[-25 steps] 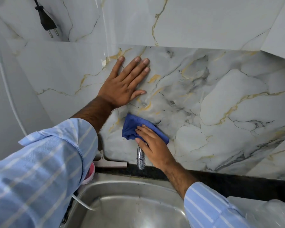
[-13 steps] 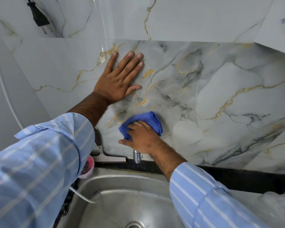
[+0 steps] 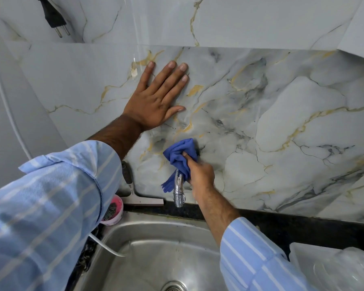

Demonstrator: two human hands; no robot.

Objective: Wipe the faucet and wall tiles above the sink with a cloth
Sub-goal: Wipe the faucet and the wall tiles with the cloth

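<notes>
While left hand (image 3: 153,99) lies flat, right hand (image 3: 200,175) grips cloth (image 3: 180,155).

The left hand (image 3: 156,97) is lying flat on the tiles (image 3: 282,114), blocking the left; tiles rightward are lying open. A squeegee (image 3: 138,196) is crowding the faucet's (image 3: 178,191) left.

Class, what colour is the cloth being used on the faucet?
Blue. The cloth, gripped in the right hand, shows best in the head view.
</notes>
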